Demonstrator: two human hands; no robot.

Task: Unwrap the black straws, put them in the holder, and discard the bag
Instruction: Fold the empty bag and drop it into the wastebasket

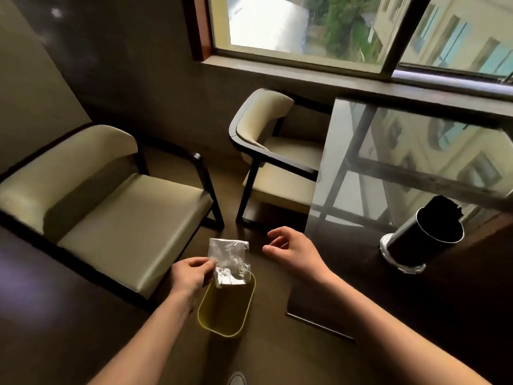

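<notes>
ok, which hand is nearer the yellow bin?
Left. The left hand holds the clear bag right over the yellow bin's rim; the right hand hangs empty, off toward the table.

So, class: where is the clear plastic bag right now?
Low in the head view, the plastic bag is pinched in the left hand, directly above the yellow bin.

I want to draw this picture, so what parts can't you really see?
- Inside of the yellow bin: hidden by its wall, the bag and shadow.
- How many straws stand in the holder: a dark, blurred clump.
- Fingertips of the left hand: behind the bag.
- The shoe: cut off by the bottom edge.
</notes>
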